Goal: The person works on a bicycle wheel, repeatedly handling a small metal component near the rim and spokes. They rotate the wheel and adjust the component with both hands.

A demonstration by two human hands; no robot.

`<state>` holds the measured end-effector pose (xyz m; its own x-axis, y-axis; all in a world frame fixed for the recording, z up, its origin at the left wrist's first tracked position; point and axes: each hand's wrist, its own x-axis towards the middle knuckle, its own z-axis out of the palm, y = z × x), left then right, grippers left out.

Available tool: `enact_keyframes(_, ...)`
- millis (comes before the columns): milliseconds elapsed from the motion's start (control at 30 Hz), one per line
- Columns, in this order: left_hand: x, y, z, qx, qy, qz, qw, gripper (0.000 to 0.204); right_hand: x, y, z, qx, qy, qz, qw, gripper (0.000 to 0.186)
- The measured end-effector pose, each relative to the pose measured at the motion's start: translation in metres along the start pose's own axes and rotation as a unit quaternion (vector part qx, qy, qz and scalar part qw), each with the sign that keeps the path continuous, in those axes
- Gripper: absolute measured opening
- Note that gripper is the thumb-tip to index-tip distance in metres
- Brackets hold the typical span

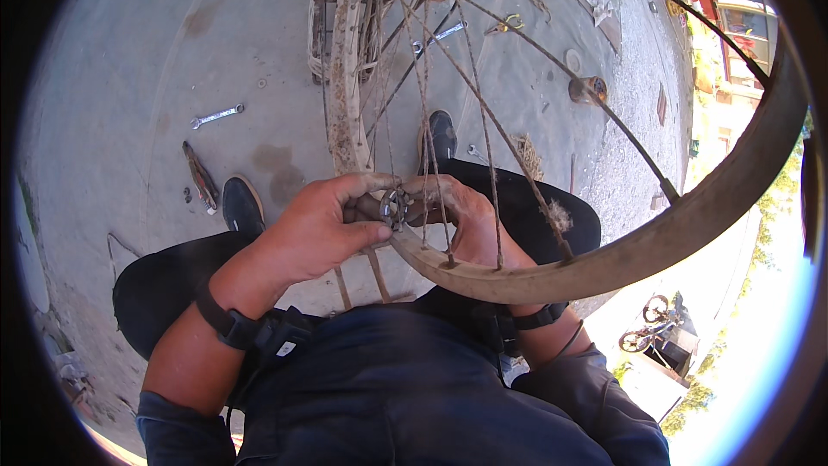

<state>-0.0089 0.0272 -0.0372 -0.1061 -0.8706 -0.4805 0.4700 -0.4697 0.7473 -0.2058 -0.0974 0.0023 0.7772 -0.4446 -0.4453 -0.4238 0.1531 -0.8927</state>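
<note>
Left hand [315,223] and right hand [466,207] curl closed on a small metal ring [395,207] by the wheel rim [552,283], and a loose squeeze might drop it

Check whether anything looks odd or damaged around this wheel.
Yes: a pale, fluffy tuft shows beside a rough, rusty-looking spoke near the rim, seemingly stray debris. A dark patch stains the floor beside the left shoe, perhaps an old spill.
</note>
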Motion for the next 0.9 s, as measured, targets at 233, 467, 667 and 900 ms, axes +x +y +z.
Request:
enact_keyframes(233,0.003,0.005,-0.003,0.038,-0.02,-0.011,0.999,0.05,0.002,0.009,0.0,0.092,0.027,0.043,0.995,0.059)
enact_keyframes(467,0.005,0.004,-0.007,0.02,-0.034,-0.008,0.999,0.048,0.001,0.002,-0.002,0.029,0.013,0.015,0.999,0.064)
enact_keyframes(667,0.005,0.01,-0.007,0.042,-0.029,-0.02,0.999,0.047,-0.001,-0.014,0.004,0.089,0.027,0.067,0.993,0.068)
enact_keyframes(900,0.005,0.004,-0.004,0.033,-0.023,0.002,0.999,0.047,0.002,0.008,-0.007,-0.109,-0.009,-0.106,0.988,0.063)
